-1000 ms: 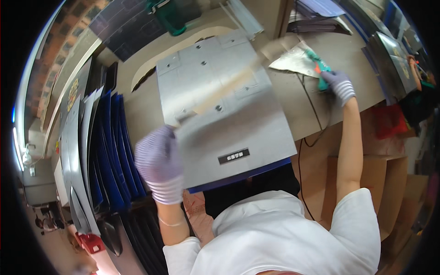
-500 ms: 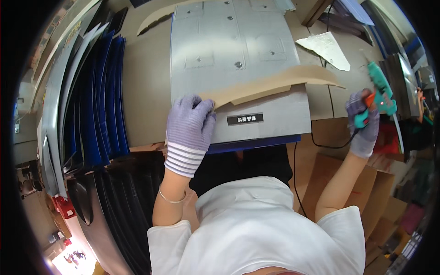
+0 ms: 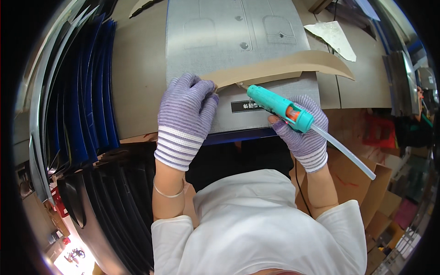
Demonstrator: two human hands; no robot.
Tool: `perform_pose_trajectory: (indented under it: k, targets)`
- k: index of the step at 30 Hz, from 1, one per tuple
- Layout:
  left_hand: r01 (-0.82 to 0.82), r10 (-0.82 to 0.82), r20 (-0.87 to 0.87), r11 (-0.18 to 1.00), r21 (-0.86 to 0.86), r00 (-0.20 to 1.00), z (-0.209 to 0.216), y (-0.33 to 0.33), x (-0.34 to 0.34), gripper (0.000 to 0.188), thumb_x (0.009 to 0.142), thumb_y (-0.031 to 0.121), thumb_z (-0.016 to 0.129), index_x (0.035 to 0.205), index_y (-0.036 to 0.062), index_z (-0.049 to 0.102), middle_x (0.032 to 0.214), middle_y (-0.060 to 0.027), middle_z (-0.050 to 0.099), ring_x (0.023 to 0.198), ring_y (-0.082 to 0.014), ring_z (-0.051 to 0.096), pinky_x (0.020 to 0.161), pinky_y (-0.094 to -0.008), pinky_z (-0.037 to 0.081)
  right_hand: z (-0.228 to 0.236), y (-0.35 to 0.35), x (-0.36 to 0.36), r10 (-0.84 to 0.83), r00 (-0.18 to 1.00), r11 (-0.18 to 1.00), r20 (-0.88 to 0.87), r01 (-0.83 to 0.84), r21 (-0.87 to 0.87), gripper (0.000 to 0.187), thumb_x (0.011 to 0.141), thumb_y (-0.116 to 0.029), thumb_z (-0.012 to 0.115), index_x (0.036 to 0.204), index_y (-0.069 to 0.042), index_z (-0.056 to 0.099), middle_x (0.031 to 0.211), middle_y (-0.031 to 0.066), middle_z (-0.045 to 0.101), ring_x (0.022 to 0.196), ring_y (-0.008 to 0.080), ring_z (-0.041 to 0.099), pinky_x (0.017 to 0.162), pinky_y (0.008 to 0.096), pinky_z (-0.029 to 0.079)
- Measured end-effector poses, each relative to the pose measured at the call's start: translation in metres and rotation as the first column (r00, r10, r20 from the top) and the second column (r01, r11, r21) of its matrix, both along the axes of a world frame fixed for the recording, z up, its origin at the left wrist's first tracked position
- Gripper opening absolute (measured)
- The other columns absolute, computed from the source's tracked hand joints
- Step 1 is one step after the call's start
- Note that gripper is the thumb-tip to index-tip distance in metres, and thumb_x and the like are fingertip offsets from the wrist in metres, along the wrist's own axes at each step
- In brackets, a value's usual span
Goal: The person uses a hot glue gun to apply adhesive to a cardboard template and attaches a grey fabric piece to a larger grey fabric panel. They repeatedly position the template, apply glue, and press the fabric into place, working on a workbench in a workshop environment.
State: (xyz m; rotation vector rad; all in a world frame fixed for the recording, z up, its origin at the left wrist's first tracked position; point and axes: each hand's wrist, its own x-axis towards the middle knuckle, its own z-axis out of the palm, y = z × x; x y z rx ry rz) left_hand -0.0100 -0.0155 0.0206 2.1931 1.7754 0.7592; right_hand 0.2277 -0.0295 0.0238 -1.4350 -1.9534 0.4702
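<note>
Gloved in purple and white stripes, my left hand [image 3: 187, 107] pinches the left end of a curved tan cardboard strip [image 3: 279, 64]. That strip lies across a silver-grey metal-look panel [image 3: 206, 41] with embossed pocket shapes and round studs. My right hand [image 3: 305, 128], in a matching glove, grips a teal hot glue gun [image 3: 275, 101]. The gun's nozzle is at the strip's lower edge, close to my left fingers; touching or just apart, I cannot tell. A clear glue stick [image 3: 346, 153] sticks out of its back. Below the strip sits a small black label [image 3: 245, 106], partly covered by the gun.
Several blue and grey panels [image 3: 87, 91] stand on edge at the left, with black ones [image 3: 123, 201] below. A torn white sheet [image 3: 334, 39] lies on the table at the far right. Cardboard boxes [image 3: 353, 178] and a red stool [image 3: 380, 130] stand lower right.
My right hand has brought the glue gun from the far right in over the panel to the strip's edge. My left hand keeps its hold on the strip's end.
</note>
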Motion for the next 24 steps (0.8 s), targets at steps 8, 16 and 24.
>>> perform_pose_trajectory:
  k: [8,16,24]
  targets:
    - [-0.039,0.043,0.107,0.999,-0.036,0.993,0.001,-0.001,-0.001,0.017,0.081,0.009,0.073,0.096,0.0008,0.072,0.090,-0.0137,0.064,0.086,-0.0298,0.061,0.079,-0.0384,0.052,0.001,-0.008,0.033,-0.211,0.944,0.973,-0.256,0.177,-0.149,0.030,0.070,-0.020,0.088,0.088,-0.004,0.068,0.083,0.0079,0.067,0.069,0.0251,0.063,0.069,0.0332,0.054]
    - [-0.021,0.031,0.117,0.996,-0.088,0.993,0.005,0.003,0.001,0.018,0.081,0.008,0.073,0.097,-0.0004,0.072,0.089,-0.0128,0.064,0.081,-0.0264,0.061,0.076,-0.0355,0.053,0.003,-0.002,0.014,0.019,0.992,0.995,0.124,-0.031,0.096,0.037,0.075,-0.024,0.086,0.095,-0.001,0.065,0.087,0.0068,0.063,0.075,0.0186,0.061,0.071,0.0292,0.049]
    - [-0.025,0.039,0.117,0.993,-0.117,0.992,0.007,0.003,0.000,0.019,0.082,0.007,0.072,0.099,-0.0012,0.072,0.091,-0.0135,0.064,0.078,-0.0251,0.063,0.073,-0.0336,0.053,0.001,-0.008,0.051,-0.372,0.915,0.923,-0.154,0.347,-0.166,0.034,0.070,-0.026,0.088,0.084,-0.005,0.065,0.082,0.0071,0.065,0.084,0.0263,0.063,0.073,0.0349,0.051]
